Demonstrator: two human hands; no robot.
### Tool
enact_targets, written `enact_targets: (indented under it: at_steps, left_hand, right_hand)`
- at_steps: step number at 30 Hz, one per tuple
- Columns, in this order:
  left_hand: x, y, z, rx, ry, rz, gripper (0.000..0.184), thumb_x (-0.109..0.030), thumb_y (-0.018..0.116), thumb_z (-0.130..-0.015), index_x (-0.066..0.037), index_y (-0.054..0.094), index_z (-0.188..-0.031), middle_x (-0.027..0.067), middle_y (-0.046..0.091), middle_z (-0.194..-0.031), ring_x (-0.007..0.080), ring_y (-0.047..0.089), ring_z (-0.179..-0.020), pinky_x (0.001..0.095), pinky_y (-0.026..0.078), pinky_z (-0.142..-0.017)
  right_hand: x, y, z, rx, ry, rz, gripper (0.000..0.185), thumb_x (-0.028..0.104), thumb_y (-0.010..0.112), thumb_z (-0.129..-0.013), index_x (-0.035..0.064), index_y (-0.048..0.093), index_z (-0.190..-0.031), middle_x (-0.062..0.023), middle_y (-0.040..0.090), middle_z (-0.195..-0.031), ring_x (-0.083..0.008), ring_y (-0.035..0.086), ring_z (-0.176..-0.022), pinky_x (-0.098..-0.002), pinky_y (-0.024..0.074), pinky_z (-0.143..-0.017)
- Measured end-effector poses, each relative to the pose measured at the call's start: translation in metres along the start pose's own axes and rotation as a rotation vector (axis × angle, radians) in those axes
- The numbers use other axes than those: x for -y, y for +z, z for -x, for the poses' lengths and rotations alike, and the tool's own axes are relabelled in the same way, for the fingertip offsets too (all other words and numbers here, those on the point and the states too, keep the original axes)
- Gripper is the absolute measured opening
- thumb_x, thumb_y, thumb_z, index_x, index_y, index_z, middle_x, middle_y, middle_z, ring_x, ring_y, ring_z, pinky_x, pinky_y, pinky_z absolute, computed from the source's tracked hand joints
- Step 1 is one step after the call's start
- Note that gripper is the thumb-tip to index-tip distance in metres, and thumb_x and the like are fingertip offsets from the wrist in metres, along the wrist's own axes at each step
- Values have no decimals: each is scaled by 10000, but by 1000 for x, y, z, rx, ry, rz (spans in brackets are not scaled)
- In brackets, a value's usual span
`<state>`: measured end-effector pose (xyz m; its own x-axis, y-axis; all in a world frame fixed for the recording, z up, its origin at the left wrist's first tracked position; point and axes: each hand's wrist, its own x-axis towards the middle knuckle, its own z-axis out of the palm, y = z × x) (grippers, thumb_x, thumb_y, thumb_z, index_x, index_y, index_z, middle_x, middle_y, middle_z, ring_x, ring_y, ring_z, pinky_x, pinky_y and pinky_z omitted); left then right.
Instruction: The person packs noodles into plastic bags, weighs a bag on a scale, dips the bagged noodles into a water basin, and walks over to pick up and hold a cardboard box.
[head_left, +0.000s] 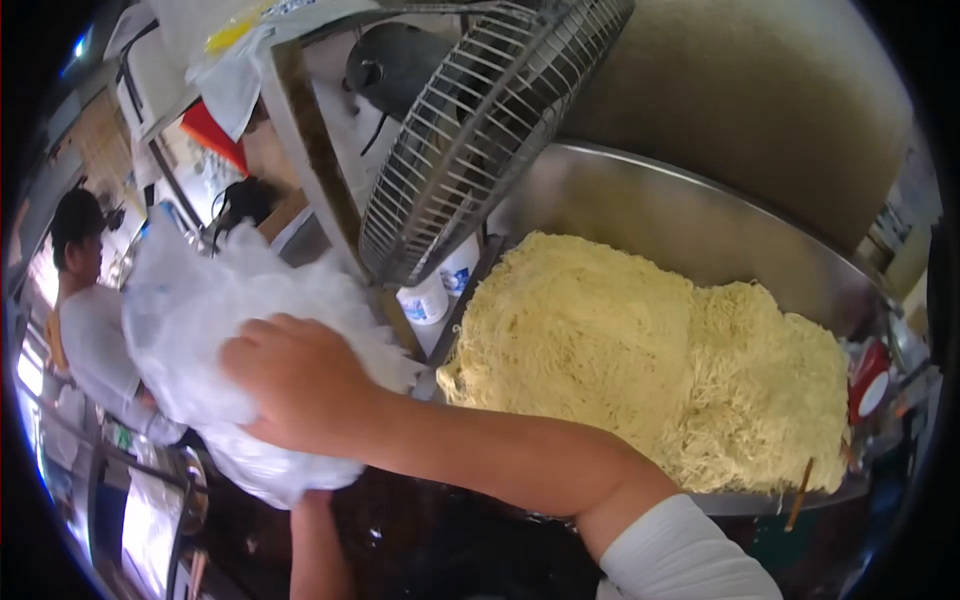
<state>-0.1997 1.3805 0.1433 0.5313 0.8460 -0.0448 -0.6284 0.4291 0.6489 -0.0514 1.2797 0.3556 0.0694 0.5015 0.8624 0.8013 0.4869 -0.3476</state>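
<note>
A puffy bundle of thin white plastic bags [200, 330] is held up at the left. My right hand [295, 375] reaches across to it, fingers curled in and closed on the plastic. From below, my left forearm runs up under the bundle; the left wrist [314, 500] shows, but the plastic hides the hand and its fingers. To the right of my hands, a big heap of pale yellow noodles [600, 340] fills much of a metal tub [720, 215].
A caged electric fan [470, 140] stands tilted between the bags and the tub. White containers [424, 300] sit beneath it. At the far left is a person in a light shirt [95, 340]. A thin brown stick [799, 495] leans at the tub's near edge.
</note>
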Motion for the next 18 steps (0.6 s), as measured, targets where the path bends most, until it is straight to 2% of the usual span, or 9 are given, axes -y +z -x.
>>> enact_targets:
  at_steps: [6,9,10,12,13,14,15,16,18]
  left_hand:
    - [-74,22,-162,61,276,96,559,-400,344,-964,-9,341,-1364,114,455,-1339,257,449,-1226,395,383,-1007]
    - [-105,32,-210,-64,390,-45,569,-414,355,-961,-12,347,-1363,113,463,-1336,264,480,-1197,366,375,-1004]
    - [-117,41,-218,-240,474,-269,593,-418,356,-956,-23,305,-1395,125,397,-1395,283,418,-1256,373,335,-1022]
    - [-122,63,-226,-296,585,-245,630,-477,267,-973,-57,220,-1440,134,240,-1485,283,259,-1359,437,197,-1099]
    - [-125,61,-235,-84,695,-338,692,-470,396,-940,-59,185,-1456,146,204,-1500,278,196,-1384,457,149,-1101]
    - [-124,62,-247,-81,688,-331,692,-470,396,-940,-59,185,-1456,146,204,-1500,278,196,-1384,457,149,-1101]
    - [-122,73,-255,-14,898,-569,733,-383,506,-891,-31,184,-1447,159,214,-1492,294,210,-1377,456,170,-1096]
    - [-122,85,-260,53,1104,-816,794,-295,615,-841,-3,182,-1439,172,223,-1485,311,225,-1370,455,190,-1090]
    - [-130,113,-265,93,1037,-940,914,-216,723,-749,3,166,-1440,183,200,-1491,313,217,-1371,468,176,-1095]
  right_hand:
    - [-40,85,-120,-54,-117,131,224,162,661,-586,78,554,-763,-102,567,-789,-306,564,-785,-417,450,-681]
    - [-82,117,-168,-110,-18,261,184,161,653,-608,75,574,-750,-117,588,-802,-315,580,-796,-432,468,-690]
    - [-97,124,-179,-109,19,302,183,167,659,-616,76,580,-753,-120,594,-804,-316,588,-794,-436,475,-692]
    - [-128,136,-195,-144,94,363,195,188,672,-632,78,592,-773,-125,607,-820,-318,600,-809,-431,485,-708]
    - [-142,139,-203,-144,96,374,195,188,672,-632,78,592,-773,-125,607,-820,-318,600,-809,-431,485,-708]
    - [-155,141,-210,-143,191,416,213,206,678,-640,77,603,-793,-128,617,-844,-317,607,-829,-427,491,-722]
    - [-166,144,-214,-137,286,455,232,224,684,-648,76,613,-813,-132,628,-868,-317,613,-848,-424,497,-735]
    - [-176,146,-217,-128,288,456,232,224,684,-648,76,613,-813,-132,628,-868,-317,613,-848,-424,497,-735]
    - [-190,145,-226,-94,448,558,288,275,696,-666,76,630,-864,-139,641,-930,-312,620,-901,-417,502,-762]
